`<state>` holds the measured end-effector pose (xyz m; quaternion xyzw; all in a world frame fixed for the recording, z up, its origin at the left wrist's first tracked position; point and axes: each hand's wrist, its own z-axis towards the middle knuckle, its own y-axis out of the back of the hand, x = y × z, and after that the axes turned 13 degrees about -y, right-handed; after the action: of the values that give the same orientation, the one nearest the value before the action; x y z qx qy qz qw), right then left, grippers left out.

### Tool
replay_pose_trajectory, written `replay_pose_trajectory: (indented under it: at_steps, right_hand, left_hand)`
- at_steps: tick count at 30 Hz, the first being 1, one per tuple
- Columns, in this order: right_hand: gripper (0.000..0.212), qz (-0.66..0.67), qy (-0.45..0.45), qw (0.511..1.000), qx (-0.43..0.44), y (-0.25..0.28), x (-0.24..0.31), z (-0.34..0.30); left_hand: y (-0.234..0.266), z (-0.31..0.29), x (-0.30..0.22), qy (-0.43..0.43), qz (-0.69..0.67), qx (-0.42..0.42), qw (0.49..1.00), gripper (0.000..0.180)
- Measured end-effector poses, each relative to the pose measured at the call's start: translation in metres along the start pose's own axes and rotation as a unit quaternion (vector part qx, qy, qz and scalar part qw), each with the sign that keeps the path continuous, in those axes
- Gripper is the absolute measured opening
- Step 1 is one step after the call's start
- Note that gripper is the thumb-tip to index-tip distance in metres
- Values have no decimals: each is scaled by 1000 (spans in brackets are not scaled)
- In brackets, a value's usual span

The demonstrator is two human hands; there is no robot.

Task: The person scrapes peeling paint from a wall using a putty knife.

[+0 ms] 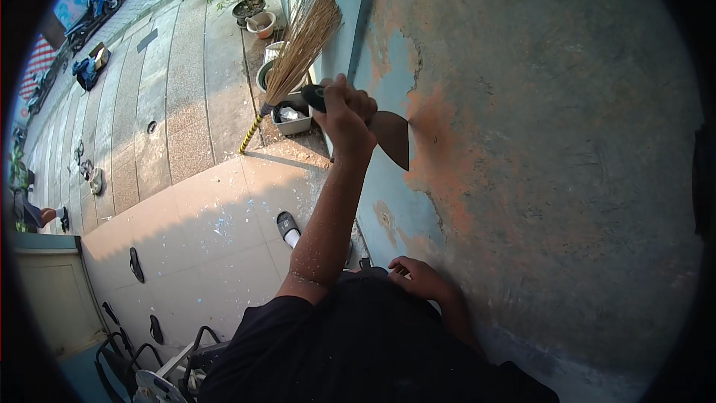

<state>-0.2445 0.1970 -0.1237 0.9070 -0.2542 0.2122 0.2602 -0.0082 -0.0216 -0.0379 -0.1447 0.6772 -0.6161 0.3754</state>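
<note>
My left hand [347, 116] is raised at the wall, fingers wrapped round the dark handle of a scraper [392, 139]. Its wide, flat blade meets the wall [537, 119] where the light-blue paint is broken away, baring orange and grey patches; whether it presses in, I cannot tell. Low by my waist, close to the wall, is my right hand [418, 277], fingers loosely bent and slightly apart, with nothing seen in them. Just beyond my left hand a stick broom [302, 37] stands bristles up, its yellow-and-black handle pointing down.
Paint flakes litter the tiled floor [216, 254] around my sandalled foot [287, 227]. Past the broom are a grey tub [292, 125] and potted plants [250, 6]. Loose sandals [136, 265] lie to the left, with a folded metal-framed item [160, 380] at lower left. Another person's foot [63, 218] shows far left.
</note>
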Motion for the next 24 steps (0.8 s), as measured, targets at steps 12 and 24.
replay_pose_trajectory:
  at_steps: [12, 24]
  right_hand:
    - [38, 8, 23, 999, 25, -1, 9, -4]
    - [40, 30, 17, 999, 5, -6, 1, -10]
  left_hand:
    - [-18, -16, 15, 0, 109, 39, 993, 22]
    - [-23, -2, -5, 8, 102, 40, 994, 35]
